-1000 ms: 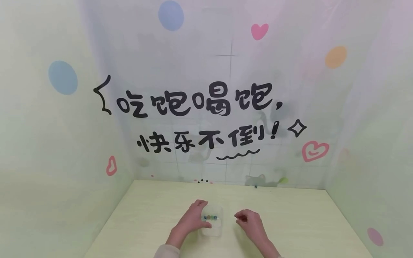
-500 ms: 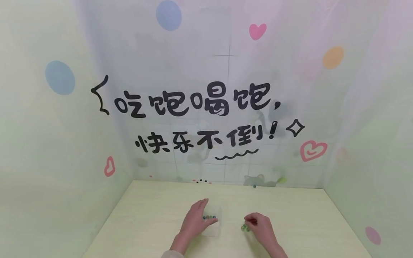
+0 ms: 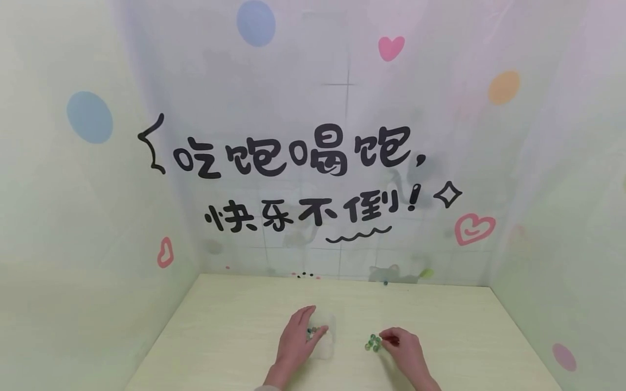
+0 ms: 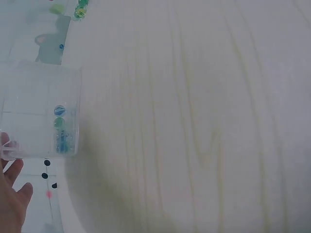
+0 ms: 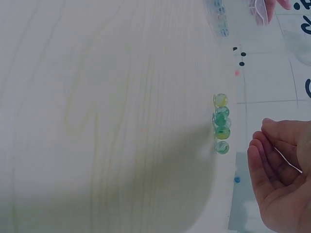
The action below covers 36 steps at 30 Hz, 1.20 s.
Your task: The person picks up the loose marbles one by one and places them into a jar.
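Observation:
A clear plastic box (image 3: 323,354) stands on the table with several glass marbles (image 4: 60,128) on its bottom. My left hand (image 3: 295,339) is at the box's left side, fingers spread at its rim and thumb apart from them. To the right of the box, several green and yellow marbles (image 5: 222,121) lie in a small cluster on the table. My right hand (image 3: 408,350) is just right of this cluster, fingers loosely bent and thumb close to the fingertips. No marble shows between the fingers.
A pale wood-grain table (image 3: 235,320) reaches back to a wall sheet (image 3: 293,98) printed with black lettering, hearts and dots. Similar sheets (image 3: 562,233) rise at both sides.
My right hand has moved right and slightly down, and the marble cluster now shows beside it. My left thumb has swung over the box, covering some of the marbles inside.

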Each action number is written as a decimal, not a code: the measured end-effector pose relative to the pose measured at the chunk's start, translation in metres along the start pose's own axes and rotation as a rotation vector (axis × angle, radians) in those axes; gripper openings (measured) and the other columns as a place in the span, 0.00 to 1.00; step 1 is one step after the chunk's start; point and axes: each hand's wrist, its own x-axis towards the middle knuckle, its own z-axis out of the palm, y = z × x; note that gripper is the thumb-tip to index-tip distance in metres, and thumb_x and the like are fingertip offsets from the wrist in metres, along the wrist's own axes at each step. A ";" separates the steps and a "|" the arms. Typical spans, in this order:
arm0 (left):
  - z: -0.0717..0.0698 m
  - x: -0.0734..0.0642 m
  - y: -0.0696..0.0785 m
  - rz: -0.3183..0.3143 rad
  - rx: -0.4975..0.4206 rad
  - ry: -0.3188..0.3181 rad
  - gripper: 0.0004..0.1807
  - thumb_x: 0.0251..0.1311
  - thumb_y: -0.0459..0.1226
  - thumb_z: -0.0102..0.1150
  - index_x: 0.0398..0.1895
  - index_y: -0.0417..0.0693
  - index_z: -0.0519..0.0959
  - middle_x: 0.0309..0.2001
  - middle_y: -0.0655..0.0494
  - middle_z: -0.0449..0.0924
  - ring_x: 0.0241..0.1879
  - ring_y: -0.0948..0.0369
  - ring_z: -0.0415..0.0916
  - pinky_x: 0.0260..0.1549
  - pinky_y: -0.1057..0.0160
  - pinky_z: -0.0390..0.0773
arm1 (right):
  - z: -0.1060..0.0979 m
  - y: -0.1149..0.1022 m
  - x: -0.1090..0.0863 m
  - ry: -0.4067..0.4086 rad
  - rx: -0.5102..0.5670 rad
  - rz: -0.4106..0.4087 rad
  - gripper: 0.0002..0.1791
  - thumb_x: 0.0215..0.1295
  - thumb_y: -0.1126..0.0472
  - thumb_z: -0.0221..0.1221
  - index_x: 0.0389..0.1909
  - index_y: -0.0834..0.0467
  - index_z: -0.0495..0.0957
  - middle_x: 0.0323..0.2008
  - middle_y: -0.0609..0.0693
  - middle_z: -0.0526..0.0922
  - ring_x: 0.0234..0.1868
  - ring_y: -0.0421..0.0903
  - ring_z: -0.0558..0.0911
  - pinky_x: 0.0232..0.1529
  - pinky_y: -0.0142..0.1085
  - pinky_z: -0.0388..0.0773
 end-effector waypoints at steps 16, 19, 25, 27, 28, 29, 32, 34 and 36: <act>0.016 0.001 -0.001 0.000 -0.053 0.142 0.21 0.70 0.50 0.55 0.59 0.49 0.74 0.57 0.54 0.76 0.57 0.53 0.76 0.49 0.51 0.82 | -0.006 0.014 0.006 0.024 0.045 0.029 0.09 0.53 0.72 0.68 0.36 0.63 0.85 0.33 0.52 0.88 0.33 0.41 0.82 0.34 0.25 0.79; 0.018 0.001 -0.001 -0.003 -0.068 0.148 0.19 0.72 0.49 0.53 0.59 0.49 0.74 0.56 0.54 0.76 0.57 0.53 0.77 0.49 0.51 0.82 | -0.005 0.019 0.007 0.024 0.041 0.041 0.09 0.53 0.72 0.68 0.36 0.63 0.85 0.34 0.52 0.88 0.34 0.42 0.82 0.34 0.25 0.79; 0.020 0.000 0.000 0.003 -0.099 0.190 0.17 0.76 0.45 0.45 0.57 0.48 0.76 0.55 0.53 0.78 0.54 0.53 0.79 0.50 0.51 0.81 | -0.001 0.024 0.009 0.022 0.061 0.053 0.09 0.53 0.73 0.68 0.36 0.63 0.84 0.34 0.53 0.88 0.34 0.41 0.82 0.33 0.25 0.79; 0.020 0.000 0.001 -0.010 -0.116 0.203 0.16 0.77 0.44 0.44 0.56 0.49 0.77 0.55 0.54 0.78 0.53 0.54 0.79 0.50 0.52 0.81 | 0.000 0.025 0.010 0.020 0.072 0.061 0.09 0.53 0.73 0.67 0.36 0.63 0.84 0.34 0.53 0.87 0.34 0.41 0.82 0.33 0.25 0.79; 0.021 0.000 0.001 -0.019 -0.127 0.208 0.16 0.77 0.44 0.43 0.56 0.49 0.77 0.55 0.54 0.78 0.51 0.55 0.80 0.50 0.52 0.81 | 0.001 0.026 0.010 0.019 0.076 0.060 0.09 0.53 0.74 0.67 0.36 0.64 0.84 0.34 0.53 0.87 0.33 0.41 0.82 0.33 0.25 0.79; 0.021 -0.001 0.002 -0.028 -0.137 0.210 0.16 0.77 0.43 0.42 0.56 0.49 0.77 0.55 0.55 0.79 0.50 0.56 0.80 0.49 0.53 0.81 | 0.002 0.026 0.011 0.017 0.075 0.051 0.09 0.53 0.74 0.67 0.36 0.64 0.84 0.33 0.53 0.87 0.33 0.41 0.81 0.32 0.26 0.79; 0.022 -0.001 0.003 -0.075 -0.201 0.205 0.17 0.79 0.43 0.39 0.56 0.49 0.77 0.54 0.57 0.78 0.43 0.62 0.80 0.45 0.59 0.82 | 0.004 0.028 0.012 0.017 0.083 0.056 0.09 0.53 0.74 0.67 0.36 0.64 0.84 0.33 0.53 0.87 0.33 0.41 0.81 0.32 0.25 0.79; 0.023 -0.001 0.004 -0.111 -0.260 0.191 0.19 0.80 0.44 0.35 0.56 0.49 0.77 0.54 0.57 0.77 0.39 0.64 0.78 0.41 0.63 0.81 | 0.006 0.028 0.012 0.019 0.086 0.051 0.08 0.53 0.74 0.67 0.35 0.65 0.84 0.33 0.54 0.88 0.33 0.41 0.82 0.32 0.26 0.79; 0.024 0.000 0.004 -0.142 -0.326 0.180 0.20 0.80 0.45 0.33 0.57 0.49 0.76 0.54 0.57 0.77 0.38 0.64 0.77 0.40 0.66 0.80 | 0.006 0.028 0.012 0.023 0.089 0.060 0.09 0.53 0.74 0.67 0.35 0.65 0.84 0.33 0.54 0.88 0.33 0.42 0.82 0.33 0.26 0.79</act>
